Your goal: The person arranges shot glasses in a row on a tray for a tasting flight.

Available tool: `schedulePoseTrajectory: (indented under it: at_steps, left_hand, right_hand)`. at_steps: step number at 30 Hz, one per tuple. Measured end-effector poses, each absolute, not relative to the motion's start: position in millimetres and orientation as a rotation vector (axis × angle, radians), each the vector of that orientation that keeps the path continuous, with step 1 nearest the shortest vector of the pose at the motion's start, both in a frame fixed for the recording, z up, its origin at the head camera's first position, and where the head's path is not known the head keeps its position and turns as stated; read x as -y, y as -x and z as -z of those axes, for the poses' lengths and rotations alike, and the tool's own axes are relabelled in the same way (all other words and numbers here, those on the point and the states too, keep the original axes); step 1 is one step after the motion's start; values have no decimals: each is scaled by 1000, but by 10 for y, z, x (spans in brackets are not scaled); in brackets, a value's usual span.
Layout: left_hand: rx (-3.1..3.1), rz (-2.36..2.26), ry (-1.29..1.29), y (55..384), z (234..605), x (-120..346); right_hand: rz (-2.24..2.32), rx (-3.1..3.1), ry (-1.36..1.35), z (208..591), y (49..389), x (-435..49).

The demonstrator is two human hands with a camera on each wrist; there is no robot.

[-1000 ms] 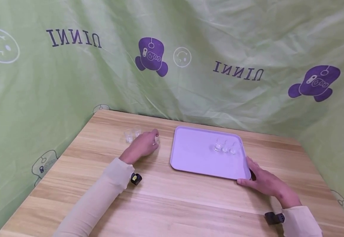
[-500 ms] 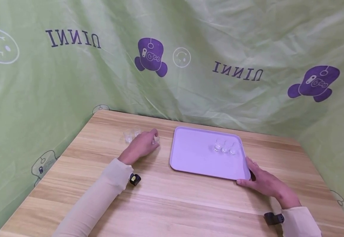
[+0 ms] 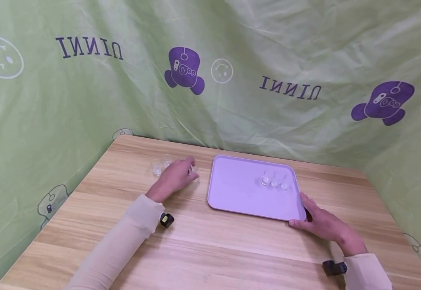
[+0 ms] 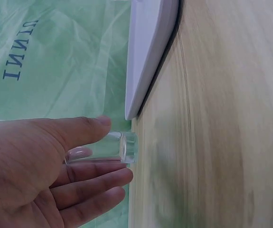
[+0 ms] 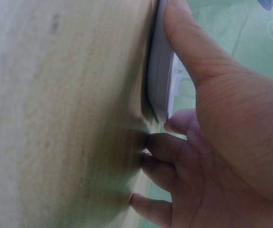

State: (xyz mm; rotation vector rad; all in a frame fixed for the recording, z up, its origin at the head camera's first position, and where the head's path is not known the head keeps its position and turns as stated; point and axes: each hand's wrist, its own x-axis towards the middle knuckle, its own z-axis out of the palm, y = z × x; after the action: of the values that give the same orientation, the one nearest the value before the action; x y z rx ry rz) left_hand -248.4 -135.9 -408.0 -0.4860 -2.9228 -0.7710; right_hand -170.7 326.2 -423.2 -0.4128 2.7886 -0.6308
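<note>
My left hand [image 3: 176, 177] holds a small clear shot glass [image 4: 112, 147] left of the tray, thumb on one side and fingers on the other. The glass's thick base is close to the tabletop in the left wrist view. At the near right corner of the lilac tray [image 3: 232, 189], my right hand [image 3: 322, 221] grips the edge. Its thumb lies along the near side and its index finger is at the right side, while the other fingertips rest on the wood. Three clear glasses [image 3: 274, 181] stand in a row on the tray's right half.
Two more clear glasses [image 3: 157, 167] stand on the wooden table [image 3: 210, 249] just left of my left hand. A green printed curtain [image 3: 232, 112] hangs around the table's back and sides.
My left hand has shifted slightly to the right with the shot glass, and its fingertips show more apart. My right hand and the tray have stayed in place.
</note>
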Motion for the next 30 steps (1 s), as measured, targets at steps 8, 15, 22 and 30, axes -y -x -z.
schedulePoseTrajectory:
  at_steps: [8, 15, 22, 30]
  left_hand:
    - [2866, 794, 513, 2483, 4064, 1252]
    - [2854, 807, 530, 2483, 4060, 1148]
    - [2816, 810, 579, 2485, 4058, 1036]
    - [2809, 809, 637, 2497, 4055, 876]
  right_hand:
    - [622, -2792, 405, 4230, 1697, -3256]
    - [640, -2789, 399, 4234, 1697, -3255]
    - [640, -2790, 388, 4245, 1699, -3259]
    - [627, -2804, 404, 4247, 1702, -3264]
